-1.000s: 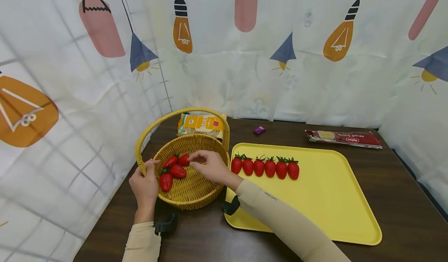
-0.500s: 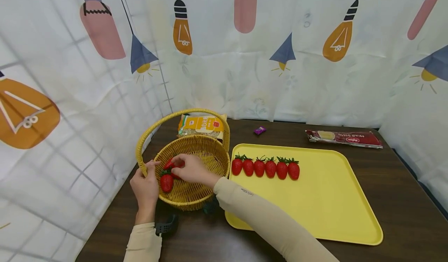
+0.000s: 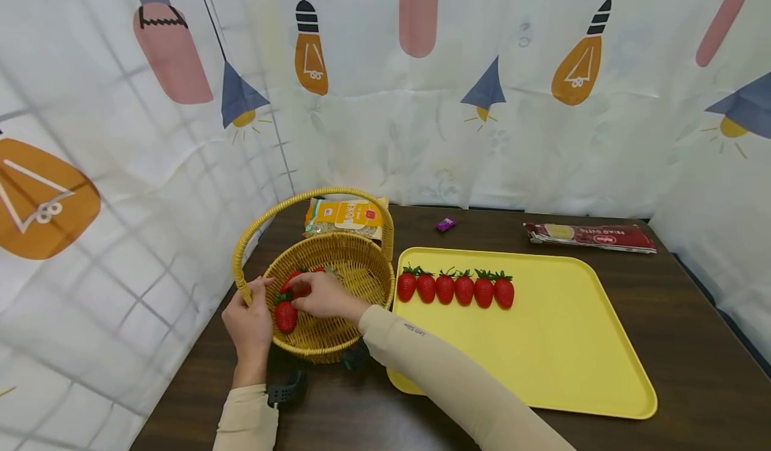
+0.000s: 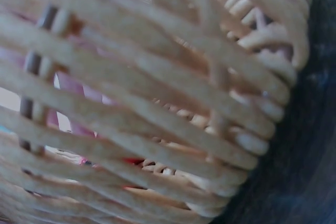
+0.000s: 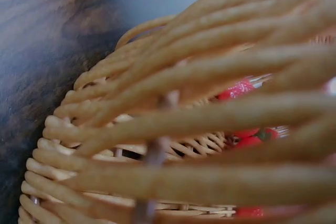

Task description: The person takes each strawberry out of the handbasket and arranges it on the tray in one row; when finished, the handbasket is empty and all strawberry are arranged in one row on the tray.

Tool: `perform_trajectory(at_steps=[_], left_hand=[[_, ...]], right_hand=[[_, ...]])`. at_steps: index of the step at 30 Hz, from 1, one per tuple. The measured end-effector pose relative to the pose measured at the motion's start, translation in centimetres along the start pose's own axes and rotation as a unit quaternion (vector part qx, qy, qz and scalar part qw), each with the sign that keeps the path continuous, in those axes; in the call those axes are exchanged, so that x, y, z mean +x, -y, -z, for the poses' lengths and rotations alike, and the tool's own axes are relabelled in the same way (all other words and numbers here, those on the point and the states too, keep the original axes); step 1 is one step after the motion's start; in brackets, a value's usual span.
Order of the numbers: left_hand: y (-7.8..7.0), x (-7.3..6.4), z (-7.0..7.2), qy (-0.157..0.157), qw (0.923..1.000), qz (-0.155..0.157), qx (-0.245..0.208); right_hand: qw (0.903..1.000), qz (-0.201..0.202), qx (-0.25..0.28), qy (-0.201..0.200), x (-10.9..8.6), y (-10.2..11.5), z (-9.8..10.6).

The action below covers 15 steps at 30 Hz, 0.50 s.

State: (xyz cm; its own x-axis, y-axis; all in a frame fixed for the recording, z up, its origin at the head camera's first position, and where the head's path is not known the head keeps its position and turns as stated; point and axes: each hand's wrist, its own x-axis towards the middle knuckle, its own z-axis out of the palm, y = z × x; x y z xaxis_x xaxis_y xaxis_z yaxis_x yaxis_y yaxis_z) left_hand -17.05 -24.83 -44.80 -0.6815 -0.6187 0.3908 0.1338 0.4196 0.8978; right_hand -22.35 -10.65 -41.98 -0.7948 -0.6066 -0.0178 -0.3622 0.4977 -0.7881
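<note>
A round woven yellow basket (image 3: 361,263) with a tall arched handle stands at the left of the table. My left hand (image 3: 249,320) grips it where the handle meets the left rim. Reaching inside, my right hand (image 3: 325,296) has finger and thumb around a strawberry, which the hand mostly covers. A strawberry (image 3: 286,317) lies just in front of those fingertips, and others show partly behind the hand. Both wrist views look through the basket's weave; red strawberries (image 5: 247,136) show through it in the right wrist view, while neither hand's grip is visible there.
Right of the basket lies a yellow tray (image 3: 542,344) with a row of several strawberries (image 3: 464,289) along its back left. Behind are an orange-and-clear food packet (image 3: 346,217), a small purple wrapped piece (image 3: 446,224) and a long red packet (image 3: 590,235). A printed curtain surrounds the table.
My right hand has moved left and slightly down inside the basket, from the far strawberry to the group at the left. The left hand keeps its grip on the basket.
</note>
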Motion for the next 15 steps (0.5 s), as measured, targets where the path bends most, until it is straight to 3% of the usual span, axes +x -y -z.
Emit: perform_trajectory(at_steps=[9, 15], left_hand=[[0.13, -0.11, 0.03, -0.001, 1.0000, -0.009, -0.002], [0.09, -0.06, 0.07, -0.002, 0.9999, -0.012, -0.003]], right_hand=[[0.9949, 0.046, -0.047, 0.077, 0.16, -0.29, -0.41], [0.9907, 0.058, -0.036, 0.118, 0.01, -0.32, -0.46]])
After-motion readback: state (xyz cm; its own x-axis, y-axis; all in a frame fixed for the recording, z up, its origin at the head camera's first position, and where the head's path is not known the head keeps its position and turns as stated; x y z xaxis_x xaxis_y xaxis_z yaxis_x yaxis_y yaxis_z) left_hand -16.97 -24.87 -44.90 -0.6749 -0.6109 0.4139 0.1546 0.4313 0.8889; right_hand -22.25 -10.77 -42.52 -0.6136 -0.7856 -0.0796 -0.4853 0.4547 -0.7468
